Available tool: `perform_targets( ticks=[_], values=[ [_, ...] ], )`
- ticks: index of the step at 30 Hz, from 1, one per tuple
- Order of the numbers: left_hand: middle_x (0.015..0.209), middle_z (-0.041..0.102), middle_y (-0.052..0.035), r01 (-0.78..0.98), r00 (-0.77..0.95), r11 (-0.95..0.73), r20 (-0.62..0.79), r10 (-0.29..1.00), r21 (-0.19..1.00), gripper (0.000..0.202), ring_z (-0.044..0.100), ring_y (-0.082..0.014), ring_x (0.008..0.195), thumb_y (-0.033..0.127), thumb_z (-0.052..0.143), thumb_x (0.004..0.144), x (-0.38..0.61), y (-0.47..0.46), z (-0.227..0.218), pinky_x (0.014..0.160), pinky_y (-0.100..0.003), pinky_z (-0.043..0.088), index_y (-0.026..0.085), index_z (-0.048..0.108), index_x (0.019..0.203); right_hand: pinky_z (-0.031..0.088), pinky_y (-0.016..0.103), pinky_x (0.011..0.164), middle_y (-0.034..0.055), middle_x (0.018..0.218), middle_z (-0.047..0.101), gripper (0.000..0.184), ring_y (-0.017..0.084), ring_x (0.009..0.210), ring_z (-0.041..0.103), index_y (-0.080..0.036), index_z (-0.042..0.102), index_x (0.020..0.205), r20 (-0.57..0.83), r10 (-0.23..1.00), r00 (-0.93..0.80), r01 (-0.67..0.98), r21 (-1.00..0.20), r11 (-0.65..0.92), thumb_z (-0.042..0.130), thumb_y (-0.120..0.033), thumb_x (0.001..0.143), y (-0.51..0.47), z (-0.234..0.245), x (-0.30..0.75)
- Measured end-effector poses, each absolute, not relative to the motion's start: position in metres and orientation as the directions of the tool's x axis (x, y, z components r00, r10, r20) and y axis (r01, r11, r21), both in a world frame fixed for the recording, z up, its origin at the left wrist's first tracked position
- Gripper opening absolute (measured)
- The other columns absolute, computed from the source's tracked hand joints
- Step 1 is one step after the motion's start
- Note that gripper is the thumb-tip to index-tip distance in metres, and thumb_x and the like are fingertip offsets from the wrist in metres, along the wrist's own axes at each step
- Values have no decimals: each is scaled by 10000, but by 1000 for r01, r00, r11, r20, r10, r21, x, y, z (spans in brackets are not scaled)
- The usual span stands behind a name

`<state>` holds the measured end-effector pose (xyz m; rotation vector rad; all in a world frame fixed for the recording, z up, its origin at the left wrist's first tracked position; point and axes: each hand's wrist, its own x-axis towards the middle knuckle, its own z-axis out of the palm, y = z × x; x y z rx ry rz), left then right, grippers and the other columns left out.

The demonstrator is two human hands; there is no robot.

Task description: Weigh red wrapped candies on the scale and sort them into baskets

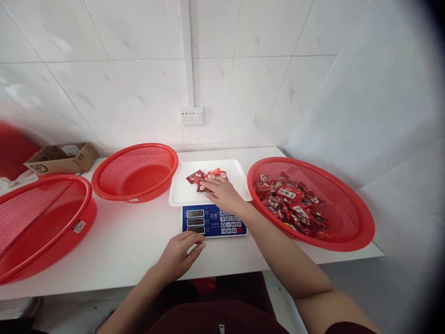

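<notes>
A digital scale (pixel 211 229) stands on the table, with a white weighing tray (pixel 181 191) on top. Small red snack packets (pixel 195 176) lie in a loose pile at the middle of the tray. My right hand (pixel 224 192) reaches across the keypad and rests over the pile, fingers stretched out and touching the packets; some are hidden beneath it. By the lower left corner of the scale is my left hand (pixel 181 254), empty, its fingers loosely bent and the thumb apart. The scale's display (pixel 195 221) shows digits too faint to read surely.
On the right, a red basket (pixel 358 227) holds many similar packets. A red basket (pixel 139 181) stands left of the tray, another (pixel 69 227) nearer on the left. A cardboard box (pixel 62 162) sits behind them. A wall socket (pixel 192 116) is above the tray.
</notes>
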<state>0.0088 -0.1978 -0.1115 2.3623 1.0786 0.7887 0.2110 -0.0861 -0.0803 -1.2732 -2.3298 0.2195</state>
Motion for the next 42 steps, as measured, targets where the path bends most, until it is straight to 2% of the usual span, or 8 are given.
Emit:
perform_targets(
  ticks=[3, 7, 11, 13, 16, 19, 24, 42],
  values=[
    [866, 680, -43, 527, 533, -620, 342, 774, 582, 175, 630, -146, 792, 236, 450, 909, 10, -198, -108, 704, -256, 513, 205, 616, 957, 294, 460, 1072, 33, 1389, 455, 386, 252, 1322, 329, -220, 534, 1275, 244, 822, -514, 746, -346, 569, 458, -328, 913, -85, -83, 208],
    [873, 682, -39, 540, 523, -608, 334, 784, 582, 167, 632, -146, 796, 234, 461, 905, 7, -199, -110, 707, -254, 513, 209, 618, 957, 293, 431, 1090, 53, 1362, 485, 358, 210, 1291, 393, -212, 584, 1217, 250, 822, -511, 732, -374, 569, 416, -338, 928, -86, -88, 216],
    [877, 684, -30, 551, 517, -599, 327, 791, 580, 157, 633, -139, 797, 232, 468, 903, 1, -199, -111, 710, -244, 510, 208, 616, 949, 291, 456, 1091, 77, 1421, 404, 409, 229, 1333, 327, -197, 542, 1266, 237, 851, -469, 728, -441, 524, 441, -372, 911, -97, -84, 225],
    [883, 686, -31, 553, 507, -604, 343, 791, 574, 152, 633, -138, 809, 231, 469, 904, -1, -197, -109, 724, -242, 506, 204, 612, 946, 295, 448, 1091, 74, 1443, 368, 431, 224, 1342, 311, -200, 513, 1294, 273, 857, -436, 712, -478, 515, 425, -382, 914, -106, -81, 230],
    [895, 682, -38, 574, 467, -598, 376, 801, 559, 154, 632, -141, 821, 242, 471, 905, -4, -193, -106, 733, -247, 499, 195, 607, 958, 315, 410, 1090, 85, 1406, 424, 439, 207, 1314, 360, -180, 507, 1298, 341, 875, -344, 711, -514, 480, 385, -380, 927, -124, -83, 241],
    [884, 675, -36, 602, 438, -571, 366, 821, 559, 157, 628, -138, 803, 252, 471, 906, -8, -190, -105, 710, -244, 493, 192, 604, 964, 329, 429, 1079, 98, 1356, 481, 450, 232, 1293, 388, -164, 525, 1277, 362, 894, -262, 777, -470, 418, 375, -401, 925, -141, -94, 255],
    [852, 673, -27, 593, 473, -575, 333, 815, 564, 152, 614, -133, 783, 245, 463, 910, -9, -195, -109, 699, -242, 482, 190, 603, 897, 290, 490, 1090, 115, 1370, 463, 501, 260, 1321, 343, -163, 478, 1313, 375, 892, -252, 842, -369, 393, 349, -454, 926, -160, -121, 269],
    [875, 684, -40, 537, 601, -614, 248, 760, 579, 170, 626, -151, 801, 262, 451, 915, 9, -208, -114, 719, -260, 495, 190, 605, 929, 298, 464, 1092, 128, 1370, 462, 534, 247, 1328, 333, -146, 451, 1332, 410, 895, -175, 841, -411, 352, 346, -474, 924, -170, -130, 271]
  ],
)
